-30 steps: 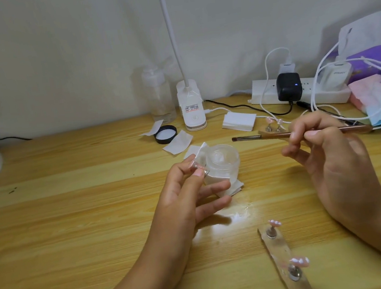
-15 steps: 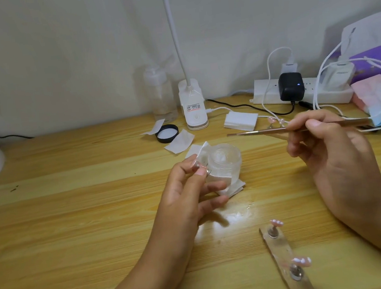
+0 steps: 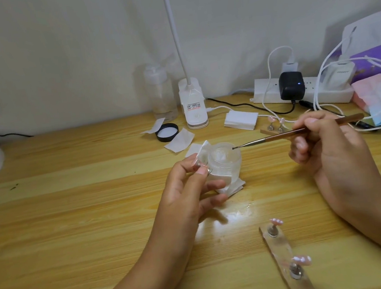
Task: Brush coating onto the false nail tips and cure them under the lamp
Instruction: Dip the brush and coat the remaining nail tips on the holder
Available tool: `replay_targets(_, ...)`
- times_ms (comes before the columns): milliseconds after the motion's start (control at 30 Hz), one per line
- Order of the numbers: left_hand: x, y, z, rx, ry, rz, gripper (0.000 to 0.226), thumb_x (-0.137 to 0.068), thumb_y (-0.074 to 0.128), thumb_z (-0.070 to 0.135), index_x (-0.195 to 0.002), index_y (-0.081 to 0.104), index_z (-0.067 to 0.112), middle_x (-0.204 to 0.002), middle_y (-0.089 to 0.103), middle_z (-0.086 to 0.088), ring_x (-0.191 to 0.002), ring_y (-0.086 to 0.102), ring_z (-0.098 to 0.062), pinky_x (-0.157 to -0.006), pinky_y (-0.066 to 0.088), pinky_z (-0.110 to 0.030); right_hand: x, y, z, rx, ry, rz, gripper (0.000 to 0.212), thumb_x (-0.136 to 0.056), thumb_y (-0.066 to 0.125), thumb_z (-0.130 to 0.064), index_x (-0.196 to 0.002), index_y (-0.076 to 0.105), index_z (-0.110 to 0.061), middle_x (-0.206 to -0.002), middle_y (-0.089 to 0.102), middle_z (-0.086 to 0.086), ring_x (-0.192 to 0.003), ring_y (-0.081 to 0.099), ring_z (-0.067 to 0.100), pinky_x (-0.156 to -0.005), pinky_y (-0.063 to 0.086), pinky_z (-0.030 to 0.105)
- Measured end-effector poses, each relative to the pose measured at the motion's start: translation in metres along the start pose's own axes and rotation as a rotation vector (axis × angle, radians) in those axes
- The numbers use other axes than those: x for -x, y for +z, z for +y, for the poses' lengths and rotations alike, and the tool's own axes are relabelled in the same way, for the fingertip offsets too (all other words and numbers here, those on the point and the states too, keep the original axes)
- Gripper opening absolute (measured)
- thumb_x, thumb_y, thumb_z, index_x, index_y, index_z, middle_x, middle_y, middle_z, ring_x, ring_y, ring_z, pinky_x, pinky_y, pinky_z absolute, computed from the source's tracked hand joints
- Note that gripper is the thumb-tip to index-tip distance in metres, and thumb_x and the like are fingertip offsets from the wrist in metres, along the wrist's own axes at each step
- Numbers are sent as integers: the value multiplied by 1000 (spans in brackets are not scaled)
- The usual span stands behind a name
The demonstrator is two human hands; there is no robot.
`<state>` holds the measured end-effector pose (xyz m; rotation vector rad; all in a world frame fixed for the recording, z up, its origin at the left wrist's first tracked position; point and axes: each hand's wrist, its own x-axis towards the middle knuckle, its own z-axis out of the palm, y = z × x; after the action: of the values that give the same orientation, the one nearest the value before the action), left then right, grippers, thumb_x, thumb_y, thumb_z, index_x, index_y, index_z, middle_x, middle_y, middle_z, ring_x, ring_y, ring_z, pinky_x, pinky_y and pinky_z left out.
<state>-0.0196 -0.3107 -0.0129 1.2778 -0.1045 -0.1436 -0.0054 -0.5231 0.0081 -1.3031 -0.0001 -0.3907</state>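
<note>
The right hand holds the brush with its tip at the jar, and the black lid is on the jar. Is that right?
Not quite. The lid lies on the table near the lamp base, off the jar, as the head view shows. The right hand does hold the brush, tip at the jar.

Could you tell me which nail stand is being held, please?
The metal stand pinched by the left hand beside the jar; the others sit on the clear strip and wooden base.

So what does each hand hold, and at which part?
Right hand: the brush, mid-handle. Left hand: a small metal peg, pinched between thumb and finger.
</note>
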Motion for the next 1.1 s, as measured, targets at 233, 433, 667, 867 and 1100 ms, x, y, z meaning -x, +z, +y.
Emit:
replay_targets(233, 0, 0, 0, 11, -7, 15, 27, -84, 57, 34, -108, 61, 22, -89, 75, 10, -81, 73, -14, -62, 56, -23, -2, -5, 2, 47, -2, 25, 37, -90, 42, -15, -65, 66, -29, -54, 48, -9, -54, 45, 5, -57, 37, 23)
replay_targets(433, 0, 0, 1, 11, -15, 25, 23, -84, 58, 35, -104, 62, 25, -90, 75, 10, -80, 72, -14, -66, 57, -23, -3, -5, 2, 63, 13, 28, 28, -81, 45, -20, -64, 65, -28, -54, 48, -9, -55, 45, 6, -59, 36, 24)
replay_targets(667, 2, 3, 6, 50, 27, 86, 13, -83, 61, 30, -76, 71, 35, -95, 70, 18, -77, 68, -8, -62, 54, -21, -4, -6, 1, 65, 10, 58, 28, -79, 45, -19, -61, 65, -27, -55, 49, -9, -55, 44, 6, -60, 34, 26)
replay_targets(867, 4, 5, 10, 0, 25, 179, 3, -72, 65, 41, -70, 67, 42, -91, 55, 12, -56, 52, 0, -55, 44, -21, -5, -7, 1, 39, 16, 82, 30, -79, 45, -19, -58, 64, -27, -57, 49, -9, -52, 43, 5, -59, 32, 27)
replay_targets(1100, 13, 11, 12, -162, 51, -52, 9, -77, 65, 28, -74, 69, 35, -72, 68, 7, -59, 56, -3, -55, 47, -16, -4, -4, -1, -180, 104, -22, 40, -98, 42, -22, -72, 72, -22, -56, 45, -5, -54, 42, 8, -56, 38, 21)
